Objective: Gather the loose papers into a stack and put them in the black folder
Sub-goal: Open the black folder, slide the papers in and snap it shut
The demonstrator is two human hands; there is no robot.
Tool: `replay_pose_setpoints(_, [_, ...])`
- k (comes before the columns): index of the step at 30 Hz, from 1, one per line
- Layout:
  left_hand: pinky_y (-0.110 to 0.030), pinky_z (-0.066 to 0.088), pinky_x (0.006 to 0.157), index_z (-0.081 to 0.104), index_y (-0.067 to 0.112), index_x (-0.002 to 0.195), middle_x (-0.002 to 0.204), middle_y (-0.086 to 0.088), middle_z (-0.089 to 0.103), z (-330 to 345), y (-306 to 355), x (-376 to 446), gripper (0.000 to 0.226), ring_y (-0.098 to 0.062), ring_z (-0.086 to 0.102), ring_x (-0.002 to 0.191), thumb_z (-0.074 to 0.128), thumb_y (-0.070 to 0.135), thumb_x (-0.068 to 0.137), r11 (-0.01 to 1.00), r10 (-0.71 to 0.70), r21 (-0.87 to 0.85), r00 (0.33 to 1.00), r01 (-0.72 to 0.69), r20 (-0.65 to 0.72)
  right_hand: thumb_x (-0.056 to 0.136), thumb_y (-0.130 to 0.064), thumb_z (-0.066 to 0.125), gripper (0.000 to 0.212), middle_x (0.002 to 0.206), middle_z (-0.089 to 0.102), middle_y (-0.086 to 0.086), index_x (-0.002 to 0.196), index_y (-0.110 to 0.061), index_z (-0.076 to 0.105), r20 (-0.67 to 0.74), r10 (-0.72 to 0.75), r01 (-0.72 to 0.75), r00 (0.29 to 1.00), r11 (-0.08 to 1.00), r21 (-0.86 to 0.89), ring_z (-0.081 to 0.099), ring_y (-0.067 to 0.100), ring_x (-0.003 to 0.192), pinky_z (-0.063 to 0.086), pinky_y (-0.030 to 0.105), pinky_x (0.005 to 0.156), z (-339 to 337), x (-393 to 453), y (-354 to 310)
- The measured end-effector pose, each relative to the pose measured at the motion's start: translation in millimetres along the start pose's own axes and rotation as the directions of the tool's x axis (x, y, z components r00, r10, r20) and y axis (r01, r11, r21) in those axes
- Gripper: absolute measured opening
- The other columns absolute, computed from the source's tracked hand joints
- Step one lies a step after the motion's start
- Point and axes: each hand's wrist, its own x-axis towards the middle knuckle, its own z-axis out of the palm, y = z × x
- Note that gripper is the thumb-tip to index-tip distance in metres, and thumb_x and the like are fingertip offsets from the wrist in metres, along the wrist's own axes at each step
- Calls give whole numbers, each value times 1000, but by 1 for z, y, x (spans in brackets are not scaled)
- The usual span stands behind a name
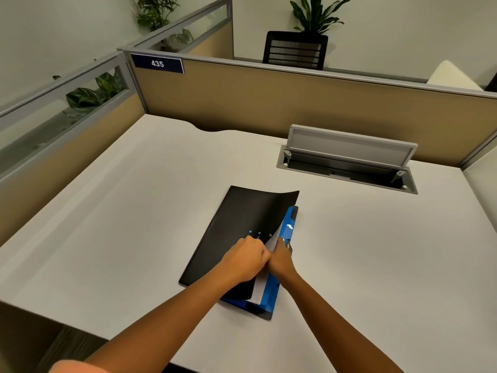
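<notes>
Left hand [248,261] fingers are curling round the near edge of the folder [242,232] cover, gripping it where it bows up. Right hand [281,258] is sitting just beside it, fingers tucked in under the cover against the papers [262,285]; whether they are pinching the sheets or only pressing them cannot be told. Papers are lying inside the folder, white edge and blue sheet poking out along the right side, not squared. Folder is lying slantwise mid tabletop [134,211], far corner of the cover lifting.

Risks, judged: cover closing on the jutting edges is likely creasing them; sheets are likely sliding out the open side if the right hand lets go before the cover is down; the springy cover could be popping back open if released early. An open cable tray [349,168] is sitting well apart behind.
</notes>
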Motion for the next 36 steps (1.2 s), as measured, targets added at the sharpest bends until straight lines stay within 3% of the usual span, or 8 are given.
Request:
replay_pose_setpoints(4, [-24,39,51,53,12,71,65,-5,52,14,5,3,32,-16,49,59,43,25,99,999,33,12,999,-33,17,96,-21,60,37,102,70,7,129,-10,50,-78,-52,63,996,987,149,70,23,91,60,37,84,-22,-6,25])
replay_pose_setpoints(7, [-30,39,53,45,13,64,57,-2,43,26,11,5,35,-20,47,58,46,25,97,998,30,55,1000,-30,2,95,-14,61,23,96,74,9,118,-16,60,-203,-169,217,965,945,244,75,18,78,61,24,65,-38,-16,40])
replay_pose_setpoints(13, [-31,38,54,49,12,67,58,-1,40,50,22,6,32,-19,46,57,51,26,95,989,-3,149,999,11,-54,86,-18,74,36,96,63,-5,117,-26,56,-420,-269,380,867,901,207,67,11,55,55,19,54,-61,-19,49])
replay_pose_setpoints(17, [-34,47,75,65,6,97,98,-14,67,60,26,11,26,-30,63,98,45,23,99,964,20,265,999,-10,-33,91,-16,69,27,114,64,0,115,-27,66,-197,-334,360,921,927,109,69,12,82,58,21,63,-67,-2,50])
replay_pose_setpoints(20, [-40,50,88,63,4,110,124,-21,62,69,27,14,29,-35,57,120,42,21,101,938,13,346,1000,-9,-8,95,-17,62,25,121,65,6,120,-17,67,-57,-343,340,938,939,-51,63,17,104,55,19,76,-64,14,48])
replay_pose_setpoints(25, [-32,47,85,61,9,110,113,-13,64,69,17,17,33,-26,61,105,47,37,101,953,53,303,997,-34,-54,91,-27,68,21,107,71,4,107,-15,74,-43,-266,257,963,954,-155,64,17,98,54,31,85,-56,30,40])
replay_pose_setpoints(30, [-31,46,76,62,8,110,110,-12,64,66,11,21,37,-25,61,99,56,42,96,973,33,230,999,-24,-36,83,-28,77,24,99,75,7,99,-11,75,-99,-158,141,982,976,-164,63,13,85,49,21,76,-48,35,37])
replay_pose_setpoints(36, [-31,46,76,62,8,110,112,-12,63,62,10,26,40,-26,63,100,60,44,93,979,19,204,999,-12,-30,73,-30,86,28,96,76,11,90,-9,77,-72,75,-84,995,988,-128,68,19,83,57,34,84,-57,46,22])
